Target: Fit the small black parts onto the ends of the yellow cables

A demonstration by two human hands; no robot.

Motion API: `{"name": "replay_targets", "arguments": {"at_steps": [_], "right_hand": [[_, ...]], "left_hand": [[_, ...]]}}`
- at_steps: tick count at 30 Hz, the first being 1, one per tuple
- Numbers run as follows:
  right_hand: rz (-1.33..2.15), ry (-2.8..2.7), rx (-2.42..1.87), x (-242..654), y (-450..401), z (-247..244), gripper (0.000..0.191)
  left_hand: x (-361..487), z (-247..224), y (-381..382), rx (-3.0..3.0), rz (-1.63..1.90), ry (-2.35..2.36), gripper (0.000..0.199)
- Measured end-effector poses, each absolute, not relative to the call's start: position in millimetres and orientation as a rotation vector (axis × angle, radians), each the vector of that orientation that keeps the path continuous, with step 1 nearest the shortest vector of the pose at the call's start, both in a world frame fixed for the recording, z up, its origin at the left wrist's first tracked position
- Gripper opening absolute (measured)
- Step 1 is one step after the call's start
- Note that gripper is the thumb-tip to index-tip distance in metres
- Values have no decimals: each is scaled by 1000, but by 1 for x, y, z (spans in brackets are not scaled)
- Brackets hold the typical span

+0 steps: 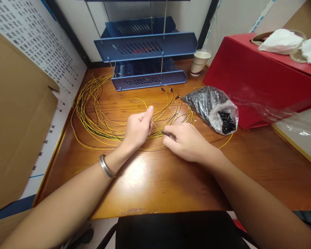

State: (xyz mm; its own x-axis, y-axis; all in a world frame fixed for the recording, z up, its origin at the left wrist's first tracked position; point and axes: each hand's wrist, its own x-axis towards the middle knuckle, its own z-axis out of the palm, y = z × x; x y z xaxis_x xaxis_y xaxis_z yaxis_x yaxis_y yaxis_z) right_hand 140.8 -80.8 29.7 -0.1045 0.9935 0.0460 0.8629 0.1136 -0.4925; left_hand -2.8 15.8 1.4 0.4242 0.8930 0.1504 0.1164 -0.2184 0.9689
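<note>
My left hand [138, 128] is closed around a thin yellow wire [157, 126], thumb on top. One end of the wire curls up behind that hand. Just to the right, my right hand [186, 141] pinches a small black piece [165, 133] where the wire runs to its fingertips; its exact kind cannot be made out. Beneath and behind both hands lies a loose coil of yellow and dark wires [89, 119]. Several wire ends behind them carry small black connectors [171, 90]. Right of the coil lies a clear plastic bag [200, 102] full of small black parts.
A blue tiered file tray [147, 48] stands at the back of the wooden table [155, 186]. Beside it is a paper cup [200, 63]. A red box [248, 83] with white tissues on top takes up the right; cardboard [20, 114] leans on the left.
</note>
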Motion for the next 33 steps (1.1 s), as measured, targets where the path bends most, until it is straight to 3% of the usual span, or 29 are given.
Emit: {"name": "replay_targets", "arguments": {"at_steps": [7, 17, 27, 33], "right_hand": [[471, -1959, -1803, 142, -81, 28, 22], [420, -1965, -1820, 142, -79, 29, 22], [420, -1919, -1799, 141, -81, 27, 21], [385, -1929, -1827, 140, -80, 29, 23]], "left_hand": [[-8, -1, 6, 2012, 739, 842, 60], [-5, 5, 13, 1730, 939, 883, 66], [-7, 5, 6, 1894, 734, 648, 63], [-2, 6, 18, 1511, 1008, 831, 62]]}}
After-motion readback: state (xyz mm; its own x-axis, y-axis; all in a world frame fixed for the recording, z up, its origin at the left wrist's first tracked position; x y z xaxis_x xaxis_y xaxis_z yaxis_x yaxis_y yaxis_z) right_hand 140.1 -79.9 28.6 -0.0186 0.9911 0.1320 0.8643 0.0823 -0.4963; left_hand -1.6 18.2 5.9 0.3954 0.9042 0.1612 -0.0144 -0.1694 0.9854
